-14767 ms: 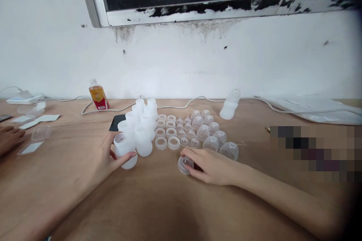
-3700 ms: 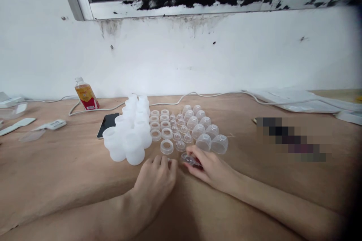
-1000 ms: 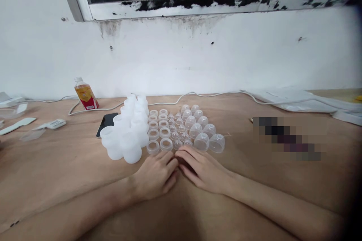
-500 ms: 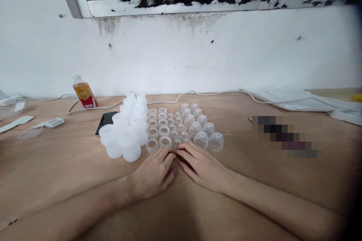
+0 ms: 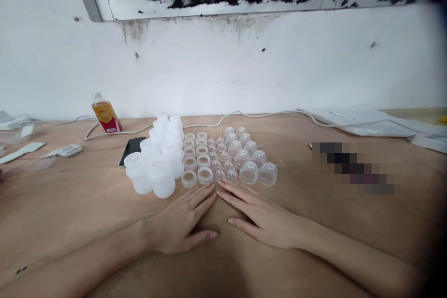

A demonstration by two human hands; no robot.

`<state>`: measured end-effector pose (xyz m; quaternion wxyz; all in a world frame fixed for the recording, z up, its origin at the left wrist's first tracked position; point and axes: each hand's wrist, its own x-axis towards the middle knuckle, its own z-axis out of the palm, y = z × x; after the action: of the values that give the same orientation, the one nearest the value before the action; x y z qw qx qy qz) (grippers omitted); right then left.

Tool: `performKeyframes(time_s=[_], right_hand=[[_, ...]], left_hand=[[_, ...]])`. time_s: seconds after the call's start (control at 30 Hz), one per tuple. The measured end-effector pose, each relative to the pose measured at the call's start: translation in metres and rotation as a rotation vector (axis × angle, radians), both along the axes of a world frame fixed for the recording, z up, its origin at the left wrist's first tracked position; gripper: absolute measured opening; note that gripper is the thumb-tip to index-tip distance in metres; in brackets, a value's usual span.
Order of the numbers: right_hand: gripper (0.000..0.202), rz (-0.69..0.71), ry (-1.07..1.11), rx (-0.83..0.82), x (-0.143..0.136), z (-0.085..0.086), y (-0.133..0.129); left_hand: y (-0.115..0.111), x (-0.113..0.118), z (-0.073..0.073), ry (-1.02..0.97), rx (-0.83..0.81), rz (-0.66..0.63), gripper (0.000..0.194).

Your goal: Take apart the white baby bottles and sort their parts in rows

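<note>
My left hand (image 5: 181, 220) lies flat on the wooden table (image 5: 223, 265), fingers stretched out and thumb apart, holding nothing. My right hand (image 5: 260, 216) rests flat opposite it, also holding nothing, with its fingertips close to the nearest clear nipples (image 5: 228, 167). Beyond my hands the parts stand in rows. White baby bottles (image 5: 164, 179) are grouped at the left. Beside them are pale screw rings (image 5: 205, 175), then the small nipples, then clear dome caps (image 5: 248, 172) at the right. Whether my right fingertips touch a nipple I cannot tell.
A drink bottle (image 5: 106, 114) and a dark phone (image 5: 132, 150) are at the back left, the phone partly behind the baby bottles. A white cable (image 5: 209, 125) runs along the wall. Plastic bags (image 5: 349, 121) lie back right; a blurred-out object (image 5: 352, 167) lies nearer.
Both hands have flattened and spread, their fingers straightening and thumbs moving away from the other fingers. They have drawn slightly toward me. The bottle parts keep their arrangement.
</note>
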<state>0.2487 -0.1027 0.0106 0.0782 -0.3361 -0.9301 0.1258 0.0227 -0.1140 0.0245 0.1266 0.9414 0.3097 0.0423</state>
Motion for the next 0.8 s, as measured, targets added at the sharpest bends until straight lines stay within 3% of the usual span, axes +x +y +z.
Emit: performKeyframes(time_s=[0.2, 0.8], right_hand=[[0.061, 0.097, -0.032, 0.049, -0.0006, 0.0032, -0.0015], [0.062, 0.102, -0.012, 0.041, 0.0005, 0.004, 0.0002]], left_hand=[[-0.0005, -0.0005, -0.0014, -0.003, 0.011, -0.011, 0.067], [-0.0003, -0.0016, -0.0023, -0.034, 0.016, -0.013, 0.067]])
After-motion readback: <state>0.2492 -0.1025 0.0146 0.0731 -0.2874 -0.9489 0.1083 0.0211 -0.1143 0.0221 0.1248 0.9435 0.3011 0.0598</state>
